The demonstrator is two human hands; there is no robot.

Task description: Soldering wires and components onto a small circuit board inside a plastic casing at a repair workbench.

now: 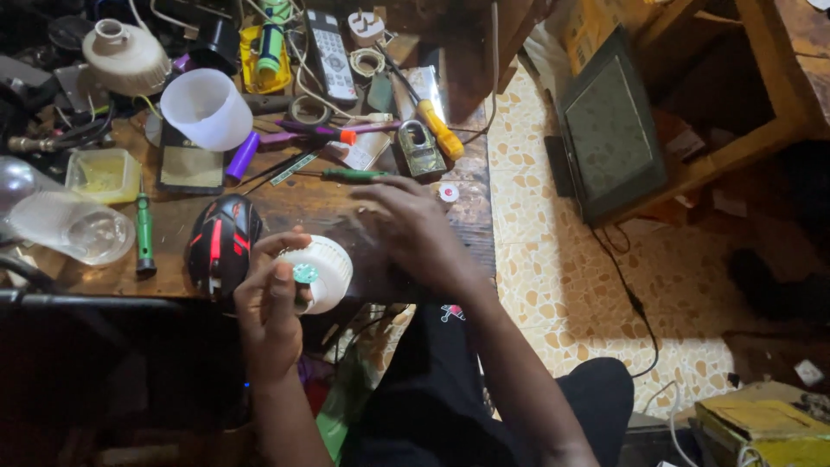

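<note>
At the far left of the wooden workbench [285, 212] we see a clear plastic bulb dome [69, 227] lying on its side, with a small yellowish plastic tray [104, 175] just behind it. A green-handled screwdriver [143, 232] lies beside the dome, its tip pointing toward the bench's near edge. Farther back stand a white bulb housing [128, 56] and a translucent white bulb cover [207, 108], the cover resting near a dark flat phone [190, 164].

Next we come to a black computer mouse with red stripes [221, 242], lying just left of our left hand [270, 316]. That hand is clenched around a white ribbed LED bulb base [322, 272], held just above the bench's near edge, thumb and fingers wrapped about its side. A small round green circuit board [305, 273] shows on the face of the base turned toward us.

Our right hand [415, 229] hovers over the bench just right of the bulb base, fingers spread and loose, grasping nothing; we cannot tell whether its fingertips touch the base.

Behind the right hand lie a second green-handled screwdriver [350, 175], a brass padlock [418, 147], a yellow-handled tool [441, 130] and a grey remote control [330, 54]. A small white and red disc [448, 192] sits near the bench's right edge.

On the tiled floor [553, 285] to the right, a dark flat screen [609, 130] leans against a wooden frame [743, 130].
</note>
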